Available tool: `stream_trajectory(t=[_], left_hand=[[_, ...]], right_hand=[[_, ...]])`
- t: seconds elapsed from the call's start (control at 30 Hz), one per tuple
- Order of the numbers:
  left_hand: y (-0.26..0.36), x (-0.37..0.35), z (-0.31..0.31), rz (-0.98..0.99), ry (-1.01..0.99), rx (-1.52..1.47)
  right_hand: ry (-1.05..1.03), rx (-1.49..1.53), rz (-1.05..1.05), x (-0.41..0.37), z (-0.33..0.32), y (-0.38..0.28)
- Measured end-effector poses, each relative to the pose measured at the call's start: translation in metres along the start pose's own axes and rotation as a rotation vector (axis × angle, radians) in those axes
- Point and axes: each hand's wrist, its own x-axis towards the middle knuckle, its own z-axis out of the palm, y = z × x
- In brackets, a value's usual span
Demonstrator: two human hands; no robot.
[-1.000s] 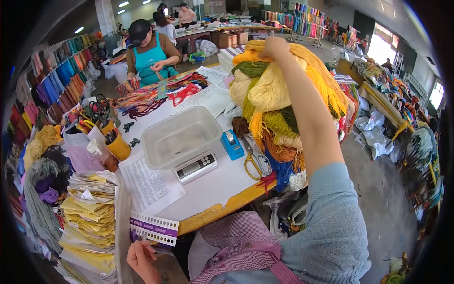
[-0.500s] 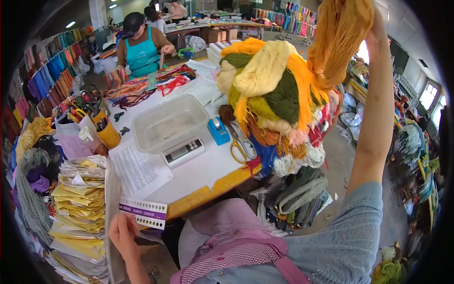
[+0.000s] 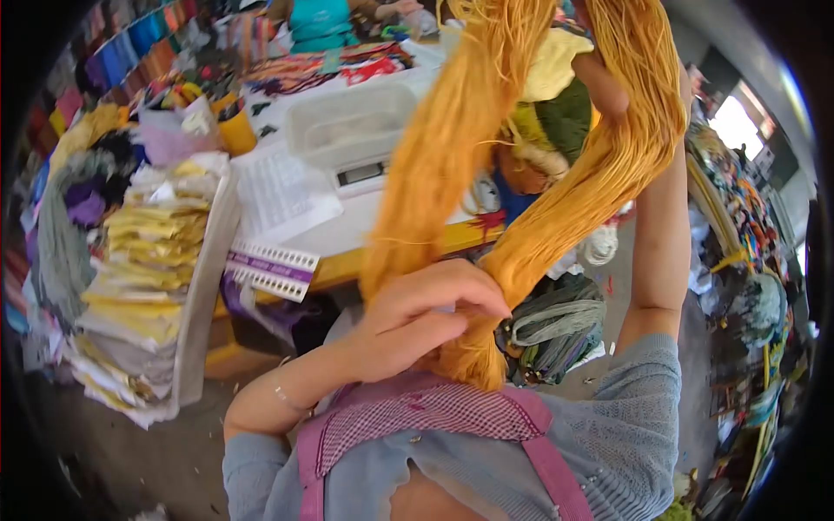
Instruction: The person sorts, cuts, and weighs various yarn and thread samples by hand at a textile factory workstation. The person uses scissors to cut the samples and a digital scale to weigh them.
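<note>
A long golden-orange skein of yarn point(image 3: 443, 156) hangs as an open loop in front of my chest. My left hand point(image 3: 413, 321) is closed around its lower end, fingers curled over the strands. Near the top right of the loop, my right hand point(image 3: 605, 91) holds the skein up; a thumb shows inside the loop, and the other fingers are hidden behind the yarn. Behind the skein, partly covered, is a pile of green and cream yarn skeins point(image 3: 560, 122).
On the table stand a clear plastic tub point(image 3: 347, 122) on a digital scale point(image 3: 360, 174), printed sheets point(image 3: 282, 195) and a purple-white punched card point(image 3: 274, 267). A box of yellow papers point(image 3: 161, 234) is at the left. Opposite sits a person in a teal apron point(image 3: 321, 24).
The golden skein has come down from the pile toward my chest, now stretched as a loop. My left hand has left the punched card and taken the skein's lower end.
</note>
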Motion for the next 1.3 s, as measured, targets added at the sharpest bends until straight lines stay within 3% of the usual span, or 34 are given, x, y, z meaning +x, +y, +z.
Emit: stream_trajectory(t=[0.07,0.17,0.27,0.3,0.37,0.4,0.43,0.47,0.5,0.53,0.57,0.6,0.63,0.67,0.7,0.77,0.8,0.87,0.93,1.0,1.03,1.1,1.17,1.23,1.3], left_hand=[[-0.018,-0.008,0.013,-0.286,0.117,-0.325],[-0.066,-0.012,0.003,-0.31,0.46,-0.409],[-0.086,-0.028,-0.021,-0.352,0.791,0.104],[-0.09,-0.034,-0.035,-0.281,0.787,0.17],[-0.073,-0.035,-0.059,-0.025,0.777,0.583],[-0.063,-0.033,-0.07,0.121,0.801,0.795],[-0.05,-0.027,-0.078,0.124,0.813,0.812],[-0.036,-0.023,-0.085,0.094,0.629,1.198],[-0.025,-0.022,-0.09,0.046,0.411,1.572],[-0.022,-0.016,-0.085,-0.03,0.359,1.618],[-0.031,-0.003,-0.073,-0.079,0.332,1.663],[-0.039,0.011,-0.062,-0.128,0.302,1.707],[-0.063,0.03,-0.043,-0.089,0.417,1.674],[-0.086,0.047,-0.025,-0.04,0.535,1.629],[-0.081,0.048,-0.014,-0.085,0.491,1.499],[-0.054,0.044,-0.004,-0.199,0.362,1.273],[-0.031,0.04,-0.006,-0.269,0.275,1.175],[0.0,0.016,-0.025,-0.041,0.196,1.335],[-0.058,-0.027,-0.073,-0.217,0.409,0.779],[-0.048,-0.056,-0.099,-0.396,0.306,1.209],[-0.049,-0.065,-0.097,-0.308,0.25,1.47],[-0.063,-0.053,-0.088,-0.379,0.335,1.463],[-0.069,-0.03,-0.076,-0.316,0.504,1.413],[-0.053,-0.01,-0.071,-0.36,0.226,1.408],[-0.039,-0.017,-0.074,-0.294,0.066,1.397]], right_hand=[[-0.052,0.065,0.023,-0.007,0.004,0.025],[-0.031,0.078,0.04,-0.024,0.009,0.047],[0.097,-0.031,0.034,-0.064,-0.001,0.054],[0.194,-0.122,0.029,-0.082,-0.011,0.051],[0.483,-0.399,0.067,-0.123,-0.037,0.049],[0.647,-0.611,0.133,-0.143,-0.049,0.051],[0.77,-0.897,0.246,-0.16,-0.06,0.058],[0.818,-1.124,0.323,-0.171,-0.06,0.069],[0.792,-1.272,0.254,-0.156,-0.023,0.086],[0.585,-1.076,0.273,-0.162,-0.015,0.095],[0.507,-0.829,0.369,-0.15,0.027,0.109],[0.144,-0.76,0.385,-0.141,0.046,0.129],[-0.132,-0.677,0.446,-0.121,0.068,0.146],[-0.126,-0.559,0.467,-0.11,0.091,0.17],[-0.111,-0.622,0.735,-0.124,0.083,0.204],[0.386,-1.419,0.308,-0.158,0.062,0.264],[0.427,-1.356,0.369,-0.16,0.047,0.243],[0.517,-1.231,0.484,-0.167,0.017,0.2],[0.706,-1.198,0.423,-0.2,-0.004,0.172],[0.821,-1.181,0.353,-0.23,-0.015,0.153],[0.844,-1.175,0.335,-0.235,-0.016,0.152],[0.847,-1.195,0.316,-0.238,-0.017,0.166],[0.809,-1.215,0.259,-0.231,-0.014,0.191],[0.743,-1.241,0.134,-0.235,0.002,0.215],[0.744,-1.239,0.195,-0.257,0.0,0.214]])
